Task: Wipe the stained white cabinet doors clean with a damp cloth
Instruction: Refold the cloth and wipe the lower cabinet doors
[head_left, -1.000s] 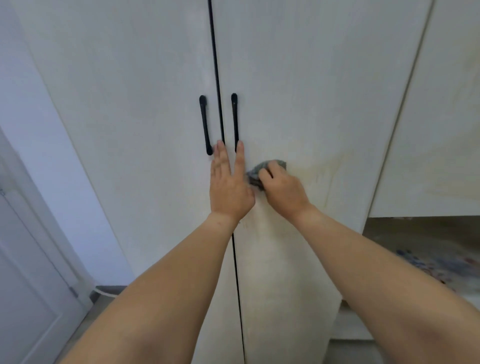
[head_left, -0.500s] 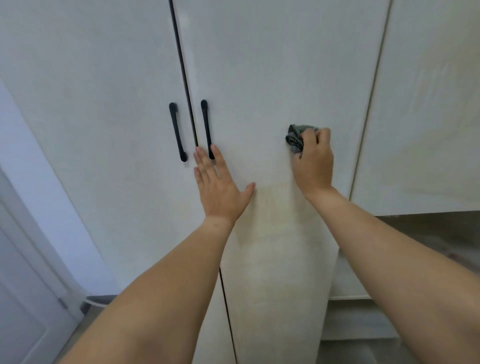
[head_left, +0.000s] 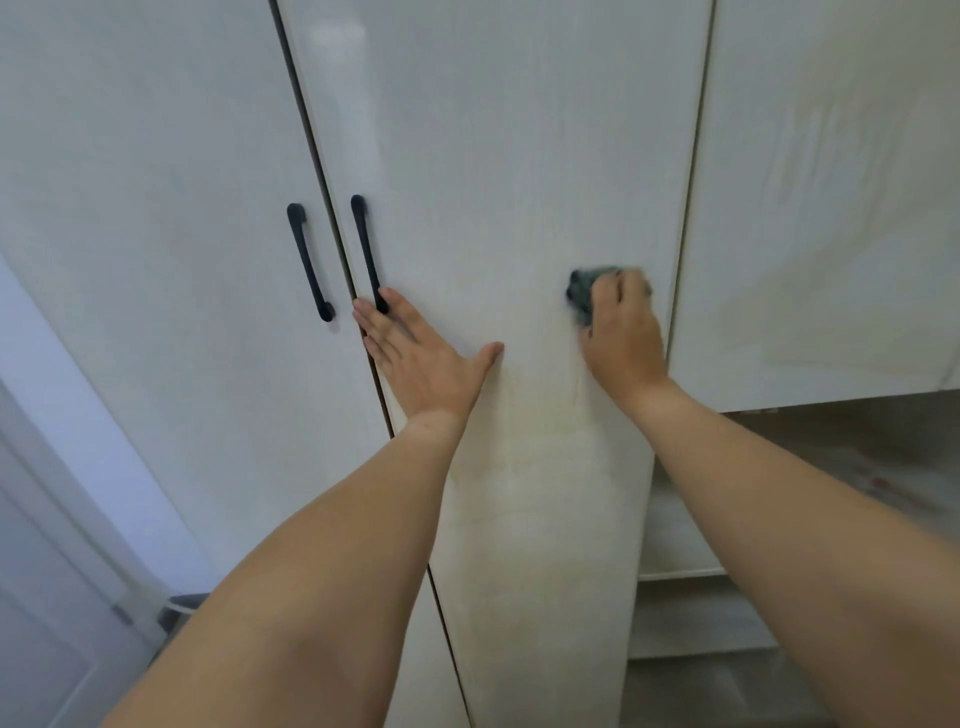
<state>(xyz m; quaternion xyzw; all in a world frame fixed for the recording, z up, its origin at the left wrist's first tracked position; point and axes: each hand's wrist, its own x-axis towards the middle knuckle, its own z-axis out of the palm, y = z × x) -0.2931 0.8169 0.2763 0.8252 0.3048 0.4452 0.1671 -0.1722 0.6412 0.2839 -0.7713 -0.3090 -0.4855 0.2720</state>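
Two tall white cabinet doors fill the view. The right door (head_left: 519, 156) carries yellowish stains in its lower middle, below and between my hands. My right hand (head_left: 623, 338) presses a crumpled dark grey cloth (head_left: 584, 291) against this door near its right edge; only the cloth's left part shows past my fingers. My left hand (head_left: 421, 358) lies flat with fingers spread on the same door, fingertips at the bottom of its black handle (head_left: 366, 249). The left door (head_left: 156, 208) has its own black handle (head_left: 309, 260).
A shorter upper cabinet door (head_left: 831, 182) with faint yellow streaks stands to the right, with a recess and shelf edges (head_left: 685, 577) below it. At the far left are a pale blue wall (head_left: 62, 374) and a white door frame.
My right hand has carried the cloth from beside my left hand across to the right edge of the door. My left hand has stayed flat by the handles, thumb now spread.
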